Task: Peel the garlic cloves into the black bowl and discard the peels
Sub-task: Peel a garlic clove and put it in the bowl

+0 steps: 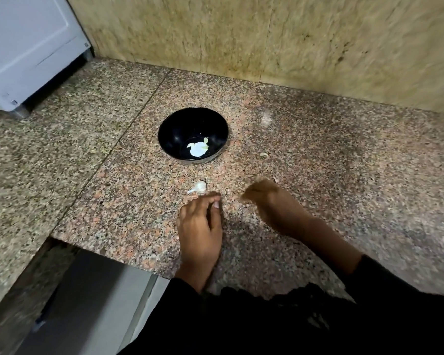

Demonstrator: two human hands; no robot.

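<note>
White unpeeled garlic clove [198, 187] on speckled worktop [318, 162], just ahead-left of left hand [200, 228], tapered end pointing left. Left hand nearer, fingers loosely curled, empty. Right hand [269, 201] blurred, grip unreadable. Black bowl [169, 131] beyond, holding peeled garlic [198, 149].
</note>
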